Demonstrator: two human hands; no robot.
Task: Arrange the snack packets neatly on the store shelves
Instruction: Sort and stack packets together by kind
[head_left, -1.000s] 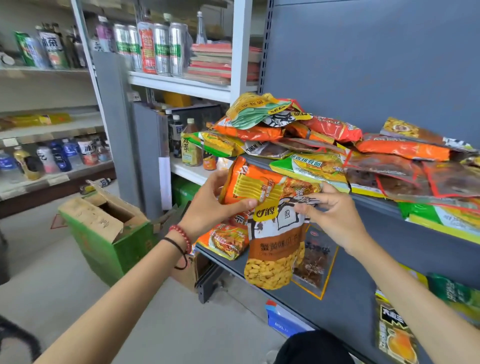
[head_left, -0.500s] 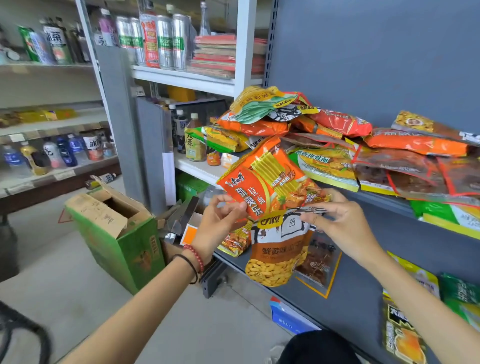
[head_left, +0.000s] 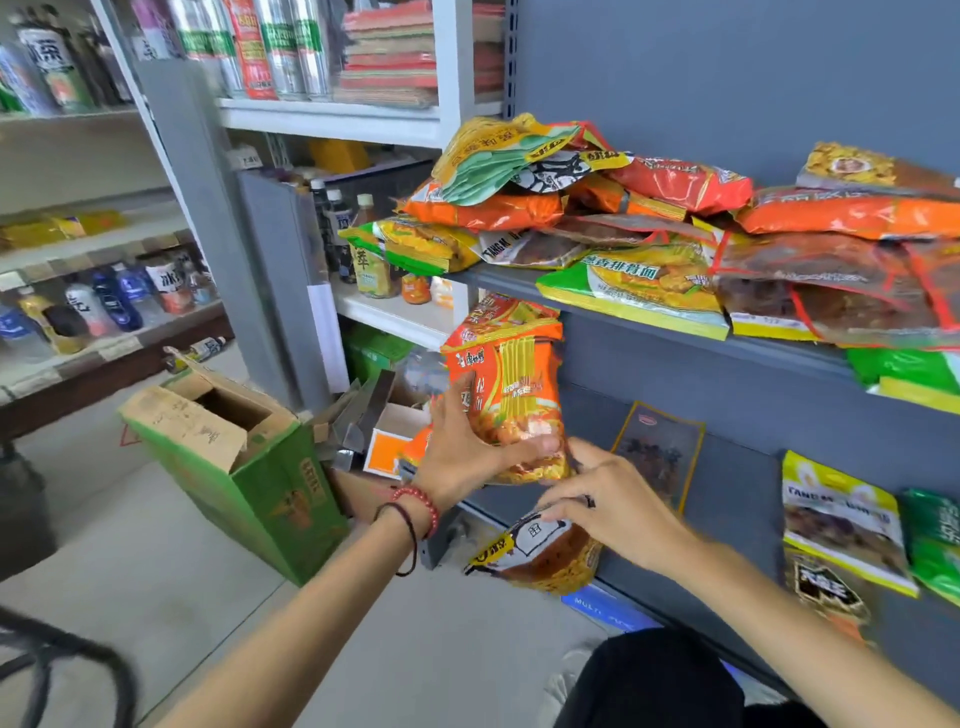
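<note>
My left hand grips an orange noodle packet, standing upright at the left end of the lower grey shelf. My right hand rests on a brown-and-yellow peanut packet lying at that shelf's front edge; fingers are curled over its top. A dark clear packet lies flat behind my right hand. The upper grey shelf carries a loose heap of orange, green and brown snack packets.
An open green cardboard box stands on the floor to the left, with smaller open boxes beside the shelf. White shelves with cans and bottles stand behind. More packets lie on the lower shelf at right.
Both hands have dropped from chest height to the lower shelf. The orange noodle packet now stands upright there, and the peanut packet has gone from hanging to lying on the shelf edge.
</note>
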